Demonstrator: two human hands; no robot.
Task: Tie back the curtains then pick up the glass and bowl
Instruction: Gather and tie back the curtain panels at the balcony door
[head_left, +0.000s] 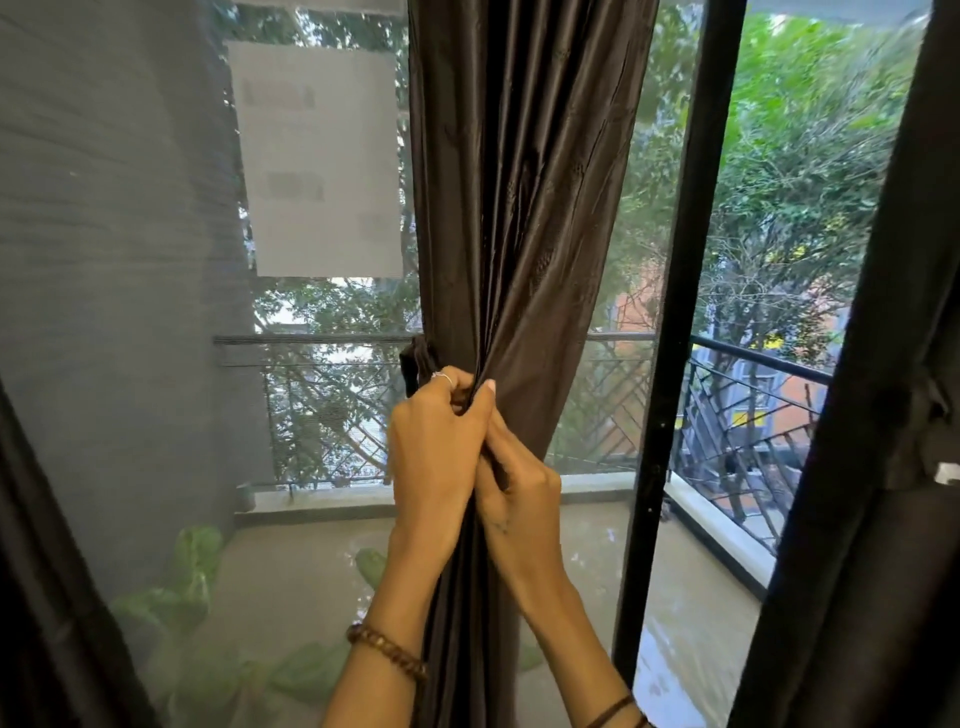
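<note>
A dark brown curtain (519, 182) hangs in the middle of the window, gathered into a narrow bunch at waist height. My left hand (436, 447) grips the bunched fabric from the left, thumb on the folds. A dark tie-back strip (413, 364) loops out just above that hand. My right hand (519, 488) sits right below and against the left one, fingers curled into the same gathered folds. No glass or bowl is in view.
A black door frame post (670, 332) stands right of the curtain. Another dark curtain (872, 415) hangs at the far right and one at the lower left (57, 597). Behind the mesh lie a balcony floor (311, 561), railing (753, 415) and green leaves (197, 561).
</note>
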